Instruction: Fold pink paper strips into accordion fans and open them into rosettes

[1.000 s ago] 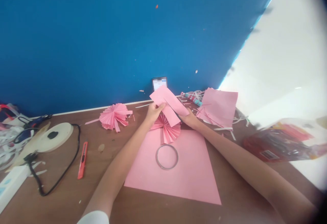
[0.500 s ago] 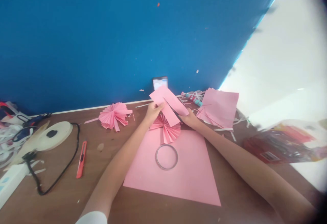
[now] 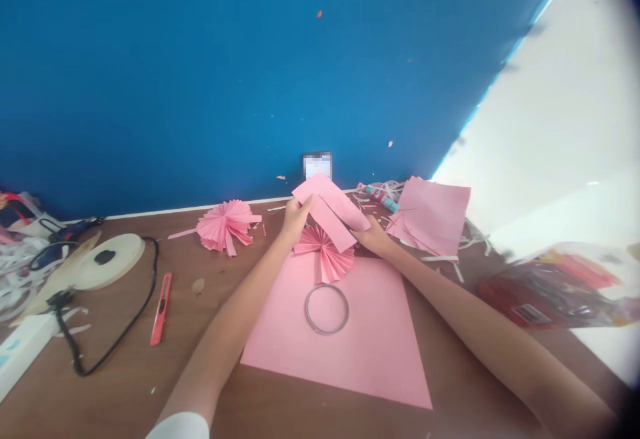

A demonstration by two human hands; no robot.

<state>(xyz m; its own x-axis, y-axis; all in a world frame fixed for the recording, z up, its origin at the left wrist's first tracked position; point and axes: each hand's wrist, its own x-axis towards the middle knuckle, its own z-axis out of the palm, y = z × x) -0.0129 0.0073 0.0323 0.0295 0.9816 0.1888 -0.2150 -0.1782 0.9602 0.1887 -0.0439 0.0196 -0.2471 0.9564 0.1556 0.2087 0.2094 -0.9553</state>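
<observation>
A pink paper strip, bent into an upside-down V, is held up between my two hands. My left hand pinches its left side near the fold, thumb on top. At the lower end of the right leg, my right hand grips the paper, its fingertips partly hidden. Just below, a pleated pink paper fan lies on the upper part of a large pink sheet; the strip covers some of its pleats. A thin grey ring rests flat on that sheet.
To the left lie a pleated pink rosette, a red box cutter, a tape roll and a black cord. On the right are stacked pink papers and a clear plastic package. A phone leans against the blue wall.
The strip's legs have tilted slightly and sit a little lower. My left hand has risen slightly toward the fold. Both hands keep their hold, and the view has shifted slightly.
</observation>
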